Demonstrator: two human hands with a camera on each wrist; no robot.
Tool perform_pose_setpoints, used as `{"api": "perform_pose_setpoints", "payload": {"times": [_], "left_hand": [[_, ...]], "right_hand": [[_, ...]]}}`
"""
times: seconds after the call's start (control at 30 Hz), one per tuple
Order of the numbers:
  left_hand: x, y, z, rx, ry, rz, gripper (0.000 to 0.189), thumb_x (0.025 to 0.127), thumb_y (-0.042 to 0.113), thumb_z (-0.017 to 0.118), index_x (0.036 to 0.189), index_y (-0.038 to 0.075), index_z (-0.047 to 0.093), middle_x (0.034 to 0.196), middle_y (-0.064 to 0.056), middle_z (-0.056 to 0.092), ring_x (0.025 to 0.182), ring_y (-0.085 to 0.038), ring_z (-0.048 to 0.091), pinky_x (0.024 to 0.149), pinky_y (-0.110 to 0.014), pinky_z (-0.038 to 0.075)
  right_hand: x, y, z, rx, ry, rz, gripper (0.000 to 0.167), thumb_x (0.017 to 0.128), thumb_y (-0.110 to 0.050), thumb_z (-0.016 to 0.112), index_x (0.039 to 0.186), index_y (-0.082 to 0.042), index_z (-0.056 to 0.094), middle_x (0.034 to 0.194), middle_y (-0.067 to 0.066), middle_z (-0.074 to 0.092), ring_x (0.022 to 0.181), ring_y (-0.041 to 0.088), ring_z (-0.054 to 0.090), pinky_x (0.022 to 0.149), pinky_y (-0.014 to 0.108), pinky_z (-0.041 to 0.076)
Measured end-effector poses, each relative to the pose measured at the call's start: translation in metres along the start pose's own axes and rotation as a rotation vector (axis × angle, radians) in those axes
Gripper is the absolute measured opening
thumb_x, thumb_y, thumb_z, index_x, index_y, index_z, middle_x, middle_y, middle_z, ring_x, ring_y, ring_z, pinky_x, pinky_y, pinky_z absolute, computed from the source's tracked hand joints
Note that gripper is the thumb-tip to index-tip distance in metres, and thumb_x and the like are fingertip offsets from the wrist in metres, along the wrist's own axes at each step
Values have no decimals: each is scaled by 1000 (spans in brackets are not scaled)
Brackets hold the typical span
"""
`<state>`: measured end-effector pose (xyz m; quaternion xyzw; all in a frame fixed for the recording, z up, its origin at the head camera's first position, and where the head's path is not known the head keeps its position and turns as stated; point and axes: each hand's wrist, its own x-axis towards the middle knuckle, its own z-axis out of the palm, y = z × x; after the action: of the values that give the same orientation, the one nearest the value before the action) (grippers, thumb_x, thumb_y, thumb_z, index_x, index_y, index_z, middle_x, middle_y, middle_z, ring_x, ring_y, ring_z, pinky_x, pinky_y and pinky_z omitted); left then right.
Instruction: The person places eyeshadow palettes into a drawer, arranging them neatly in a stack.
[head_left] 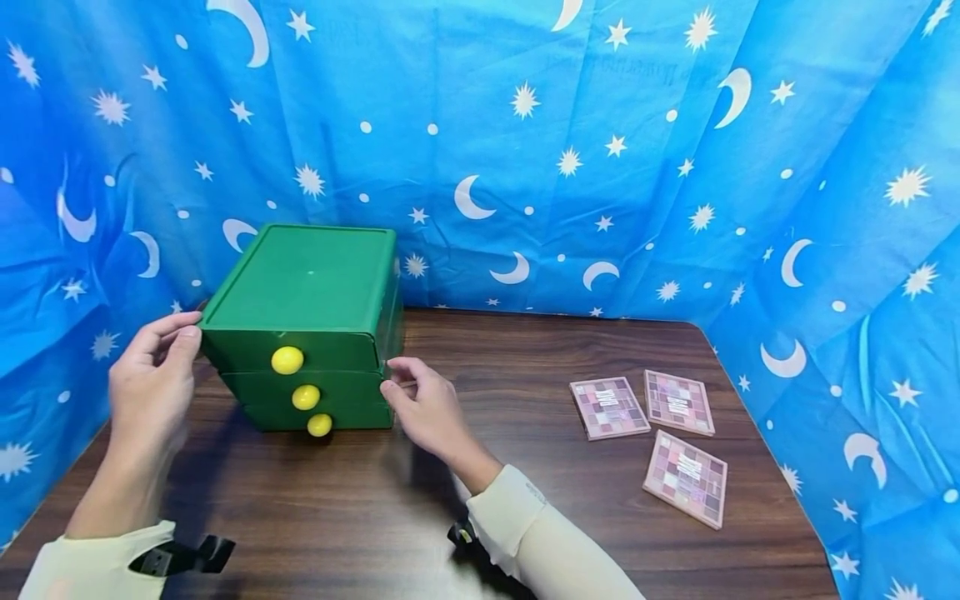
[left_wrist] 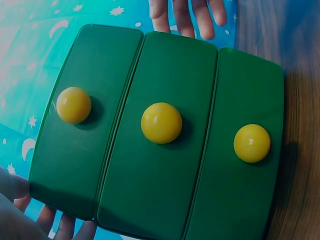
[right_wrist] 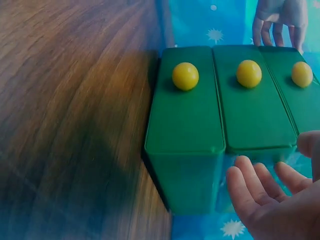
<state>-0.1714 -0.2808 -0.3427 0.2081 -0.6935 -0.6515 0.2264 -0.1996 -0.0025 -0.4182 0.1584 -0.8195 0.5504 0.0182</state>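
A green three-drawer box point(head_left: 307, 279) stands on the table, its drawers shut, with a round yellow knob point(head_left: 287, 360) on the top front and one on each drawer below. My left hand point(head_left: 153, 371) is at the box's left front top corner, the thumb by the front edge and the fingers along the side. On the opposite side, my right hand point(head_left: 431, 408) has its thumb by the right front edge. In the right wrist view, the fingers point(right_wrist: 250, 187) of that hand lie loosely extended beside the box wall. Neither hand is on a knob point(left_wrist: 161, 123).
Three flat, square pink palettes with tiled patterns and white lettering lie on the right of the brown wooden table point(head_left: 517, 350); one palette point(head_left: 609, 408) is nearest the box. A blue curtain point(head_left: 480, 125) with moons and stars surrounds the table's back and sides.
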Motion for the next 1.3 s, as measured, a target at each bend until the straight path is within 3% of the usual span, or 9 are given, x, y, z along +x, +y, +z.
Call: {"api": "perform_pose_setpoints", "payload": {"times": [0.17,0.43,0.5,0.63,0.77,1.0,1.07,1.3], "left_hand": [[1,-3,-1,-106,-42,-13,32,101,20,64,132,17,69,105,17,60,93,-1,58,66,-4,53],[0,-2,-5,-100,-79,-21,36,101,26,63,136,17,65,108,15,59,93,0,59,65,-5,54],[0,-2,-5,-82,-75,-13,35,101,25,63,135,17,66,107,15,60,92,0,58,65,-5,53],[0,-3,-4,-65,-74,1,34,101,25,63,134,17,67,106,15,60,91,0,59,66,-4,53],[-1,-4,-4,-123,-87,12,36,101,25,64,135,13,66,107,11,61,88,-1,62,65,-7,55],[-2,-5,-4,-119,-93,30,37,101,26,63,135,12,66,107,9,59,86,-1,64,65,-8,56],[-2,-5,-4,-108,-96,33,37,101,26,63,135,12,65,107,9,58,86,0,64,65,-8,56],[-3,-4,-2,-63,-98,24,36,102,26,62,135,13,65,106,9,58,85,1,64,65,-7,55]], "right_hand": [[2,0,6,18,14,32,33,101,-31,61,131,-19,64,109,-1,72,93,4,70,83,20,56],[5,-2,10,40,59,78,27,101,-31,61,126,-23,67,104,-2,75,90,3,70,82,21,57],[5,-3,11,69,81,94,25,101,-28,62,124,-21,69,98,0,76,84,6,71,76,19,57],[6,-5,12,154,111,117,23,100,-24,64,120,-16,71,87,7,75,80,24,74,62,16,54],[6,-6,14,209,115,141,22,99,-23,64,119,-16,71,85,10,74,81,34,73,59,16,54],[3,-7,14,249,109,169,19,98,-22,66,115,-16,72,83,14,73,66,20,70,61,30,61],[2,-8,13,244,108,174,18,98,-23,66,114,-16,72,83,12,74,65,15,68,60,29,61],[2,-8,11,197,113,187,28,100,-27,64,127,-23,69,84,8,74,81,31,75,61,21,59]]}}
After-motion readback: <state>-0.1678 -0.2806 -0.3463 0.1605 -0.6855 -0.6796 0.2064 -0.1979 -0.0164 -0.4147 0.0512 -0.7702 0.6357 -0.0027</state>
